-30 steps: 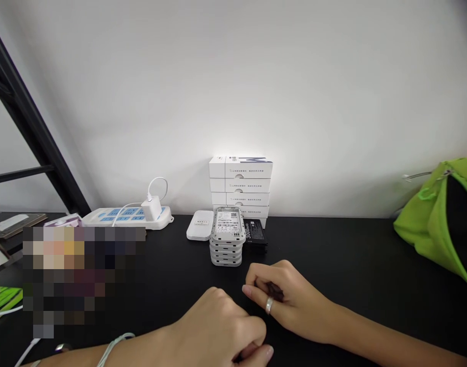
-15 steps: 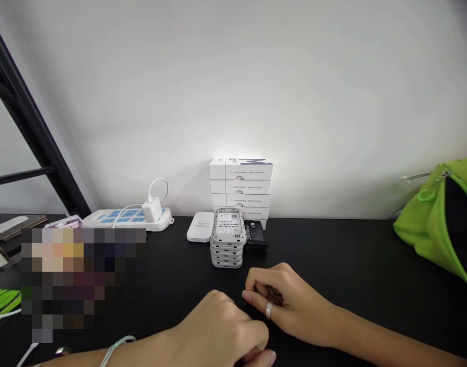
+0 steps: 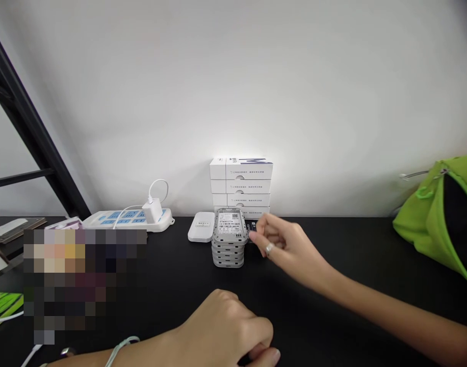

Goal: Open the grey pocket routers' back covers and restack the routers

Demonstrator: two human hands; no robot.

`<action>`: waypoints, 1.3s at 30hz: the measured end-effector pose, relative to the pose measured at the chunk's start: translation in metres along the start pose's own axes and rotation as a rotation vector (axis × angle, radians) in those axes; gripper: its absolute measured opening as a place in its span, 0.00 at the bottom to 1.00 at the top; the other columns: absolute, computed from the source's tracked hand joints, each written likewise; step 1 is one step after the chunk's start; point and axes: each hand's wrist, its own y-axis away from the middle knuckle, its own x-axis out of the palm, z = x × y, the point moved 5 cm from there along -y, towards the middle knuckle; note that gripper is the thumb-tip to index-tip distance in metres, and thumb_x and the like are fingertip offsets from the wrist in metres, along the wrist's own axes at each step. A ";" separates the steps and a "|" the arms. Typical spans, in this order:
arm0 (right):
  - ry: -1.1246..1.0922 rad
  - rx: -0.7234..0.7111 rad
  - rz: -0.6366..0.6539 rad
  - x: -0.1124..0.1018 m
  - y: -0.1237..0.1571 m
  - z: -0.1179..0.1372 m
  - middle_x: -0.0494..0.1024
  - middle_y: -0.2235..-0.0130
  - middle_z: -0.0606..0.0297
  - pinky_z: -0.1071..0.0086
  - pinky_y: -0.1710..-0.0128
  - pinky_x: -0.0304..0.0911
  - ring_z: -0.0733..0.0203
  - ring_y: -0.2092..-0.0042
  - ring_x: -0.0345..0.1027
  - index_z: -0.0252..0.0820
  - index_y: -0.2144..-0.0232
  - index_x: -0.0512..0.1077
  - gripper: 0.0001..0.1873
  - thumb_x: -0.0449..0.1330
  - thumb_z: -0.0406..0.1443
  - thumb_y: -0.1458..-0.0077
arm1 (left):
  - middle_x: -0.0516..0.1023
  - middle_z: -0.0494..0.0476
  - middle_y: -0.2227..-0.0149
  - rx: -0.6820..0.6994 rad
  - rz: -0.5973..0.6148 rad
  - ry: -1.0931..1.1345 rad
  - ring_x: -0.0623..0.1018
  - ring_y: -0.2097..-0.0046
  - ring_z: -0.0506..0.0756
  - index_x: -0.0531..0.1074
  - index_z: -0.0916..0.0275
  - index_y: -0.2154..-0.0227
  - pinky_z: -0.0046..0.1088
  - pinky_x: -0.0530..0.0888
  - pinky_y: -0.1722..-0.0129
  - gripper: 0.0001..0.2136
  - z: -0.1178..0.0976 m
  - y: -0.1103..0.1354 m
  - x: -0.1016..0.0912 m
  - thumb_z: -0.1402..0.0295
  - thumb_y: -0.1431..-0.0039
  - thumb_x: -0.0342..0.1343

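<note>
My right hand, wearing a ring, reaches out with its fingertips at a black 3000 mAh battery, which is mostly hidden behind the stack and my fingers. To the left of the battery stands a stack of several grey-rimmed white devices with a printed label on top. A white rounded device lies beside the stack. My left hand rests curled on the black table near the bottom edge of the view, holding nothing.
Several white boxes stand stacked against the wall behind the devices. A white power strip with a plugged-in charger lies to the left, and a green bag sits at the right. A black metal frame rises at the far left.
My right hand has moved forward from the table's middle to the black battery behind the stack, and its fingers have uncurled. My left hand has barely moved.
</note>
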 end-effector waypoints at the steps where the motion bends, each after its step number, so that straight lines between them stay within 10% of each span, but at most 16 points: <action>1: -0.004 0.023 -0.012 -0.003 -0.009 -0.001 0.62 0.79 0.75 0.72 0.79 0.51 0.68 0.79 0.54 0.45 0.73 0.58 0.14 0.56 0.44 0.41 | 0.60 0.40 0.84 -0.005 0.011 -0.007 0.57 0.82 0.44 0.58 0.63 0.81 0.24 0.60 0.74 0.15 0.000 0.000 0.000 0.76 0.50 0.61; 10: 0.092 0.047 -0.014 0.002 -0.050 -0.011 0.56 0.82 0.78 0.72 0.79 0.48 0.69 0.80 0.51 0.46 0.78 0.53 0.14 0.57 0.34 0.50 | 0.55 0.41 0.85 -0.015 -0.009 -0.013 0.55 0.83 0.45 0.55 0.62 0.82 0.25 0.56 0.78 0.16 0.002 0.002 0.001 0.74 0.48 0.58; 25: 0.168 0.044 -0.054 -0.019 0.049 -0.020 0.50 0.79 0.77 0.72 0.81 0.42 0.69 0.78 0.44 0.47 0.77 0.48 0.16 0.53 0.34 0.44 | 0.63 0.45 0.84 -0.418 -0.103 -0.091 0.63 0.81 0.49 0.61 0.61 0.81 0.25 0.56 0.78 0.24 0.011 0.002 -0.020 0.46 0.54 0.62; 39: 0.164 0.160 0.094 -0.007 0.039 -0.037 0.52 0.79 0.76 0.71 0.78 0.45 0.68 0.77 0.46 0.45 0.79 0.50 0.19 0.54 0.41 0.41 | 0.64 0.45 0.81 -0.355 -0.042 -0.118 0.61 0.80 0.47 0.60 0.61 0.79 0.24 0.51 0.80 0.28 0.024 -0.008 -0.028 0.42 0.62 0.65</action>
